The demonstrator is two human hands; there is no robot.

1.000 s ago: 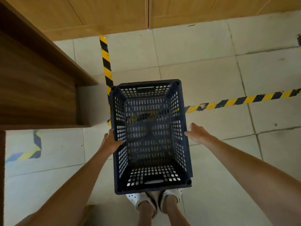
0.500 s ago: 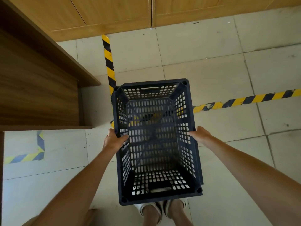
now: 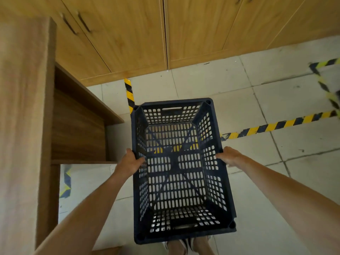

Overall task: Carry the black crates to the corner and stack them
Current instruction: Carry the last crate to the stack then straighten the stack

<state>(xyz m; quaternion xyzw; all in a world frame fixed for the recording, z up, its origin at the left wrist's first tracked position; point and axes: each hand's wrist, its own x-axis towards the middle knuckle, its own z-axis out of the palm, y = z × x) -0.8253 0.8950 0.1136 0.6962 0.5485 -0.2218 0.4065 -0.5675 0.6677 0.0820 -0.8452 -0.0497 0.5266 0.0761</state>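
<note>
A black slotted plastic crate hangs in the air in front of me, empty, its long axis pointing away. My left hand grips its left rim, thumb hooked over the inner side. My right hand grips the right rim, its fingers wrapped under the outer side. Through the crate's floor I see the tiled floor and a bit of striped tape. No other crate is in view.
A wooden shelf unit stands close on the left. Wooden cabinet doors line the far wall. Yellow-and-black tape crosses the tiled floor on the right, and another strip runs toward the cabinets. My feet show below the crate.
The view has tilted up and moved forward, showing more of the cabinets. The crate stays held in both hands and looks nearer and larger.
</note>
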